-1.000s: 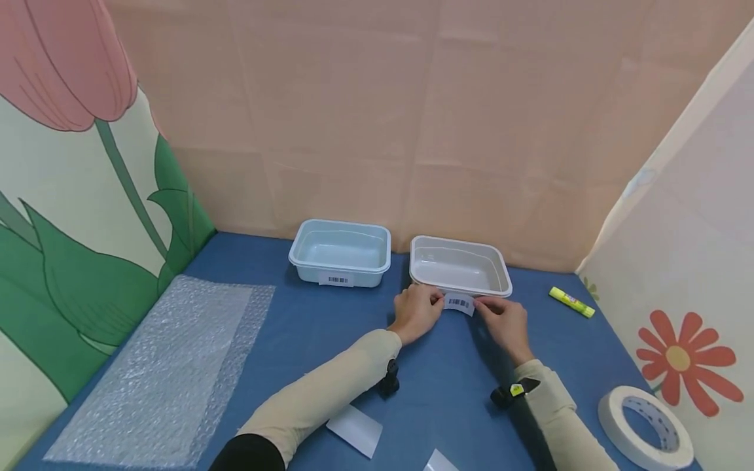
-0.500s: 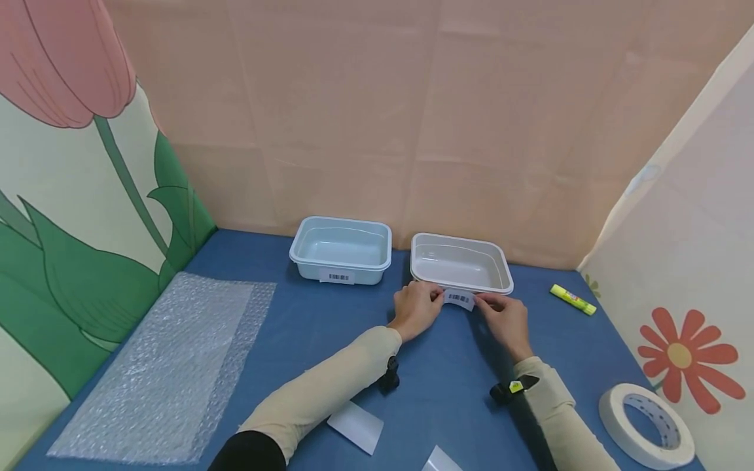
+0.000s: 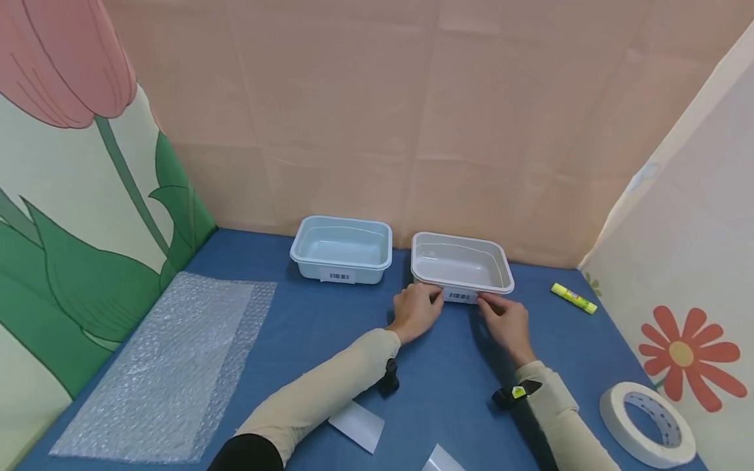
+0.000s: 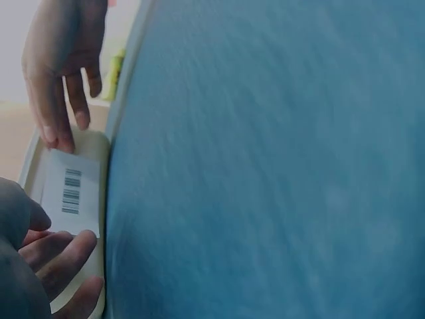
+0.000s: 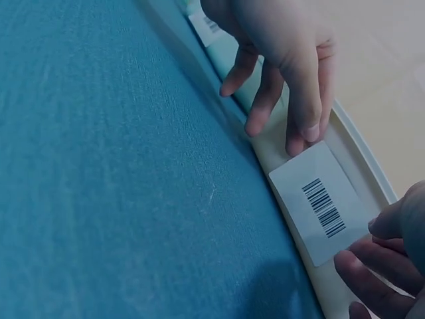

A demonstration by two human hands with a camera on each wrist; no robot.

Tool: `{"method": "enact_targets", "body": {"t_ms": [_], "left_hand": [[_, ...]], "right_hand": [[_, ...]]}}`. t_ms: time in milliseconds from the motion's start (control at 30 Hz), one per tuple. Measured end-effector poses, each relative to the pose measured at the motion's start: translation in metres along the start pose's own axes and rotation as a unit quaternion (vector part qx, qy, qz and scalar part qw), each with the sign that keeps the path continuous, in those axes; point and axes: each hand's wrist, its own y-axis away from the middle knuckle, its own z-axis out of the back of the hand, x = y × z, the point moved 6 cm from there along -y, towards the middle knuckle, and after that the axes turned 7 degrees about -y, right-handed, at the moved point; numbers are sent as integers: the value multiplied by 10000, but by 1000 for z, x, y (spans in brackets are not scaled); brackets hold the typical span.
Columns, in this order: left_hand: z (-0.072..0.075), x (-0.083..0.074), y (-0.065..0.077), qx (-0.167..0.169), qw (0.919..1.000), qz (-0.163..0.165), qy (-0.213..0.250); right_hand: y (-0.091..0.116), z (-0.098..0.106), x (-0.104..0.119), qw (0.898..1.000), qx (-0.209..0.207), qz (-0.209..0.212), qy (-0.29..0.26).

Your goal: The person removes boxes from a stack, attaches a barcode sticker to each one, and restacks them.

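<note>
A white barcode label (image 3: 459, 296) lies against the front wall of the off-white plastic box (image 3: 463, 260). My left hand (image 3: 417, 309) pinches the label's left end between thumb and fingers. At the other end, my right hand (image 3: 508, 327) pinches the label's right edge. In the left wrist view the label (image 4: 71, 193) looks flat, with its printed bars facing outward. The right wrist view shows the same label (image 5: 321, 203) between the fingertips of both hands. To the left stands a light blue box (image 3: 341, 245) with a similar barcode label (image 3: 338, 277) on its front.
Bubble wrap (image 3: 165, 373) covers the table's left side. A yellow-green glue stick (image 3: 574, 298) lies at the right, with a roll of white tape (image 3: 686, 445) nearer the front. Two white paper pieces (image 3: 358, 426) lie close to the front edge, one partly cut off.
The label was bowed and hung slightly in front of the off-white box. It is now flatter and up against the box's front wall; both hands have barely shifted.
</note>
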Motion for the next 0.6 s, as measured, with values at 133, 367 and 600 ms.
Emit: {"method": "enact_targets", "body": {"t_ms": [133, 367, 600], "left_hand": [[-3, -2, 7, 122, 9996, -79, 222], [0, -13, 13, 638, 9974, -245, 227], [-8, -24, -6, 1382, 9878, -638, -323]], "right_hand": [[10, 1, 0, 9998, 138, -2, 137], [23, -3, 25, 9900, -369, 1172, 698], [6, -25, 44, 9800, 268, 1760, 891]]}}
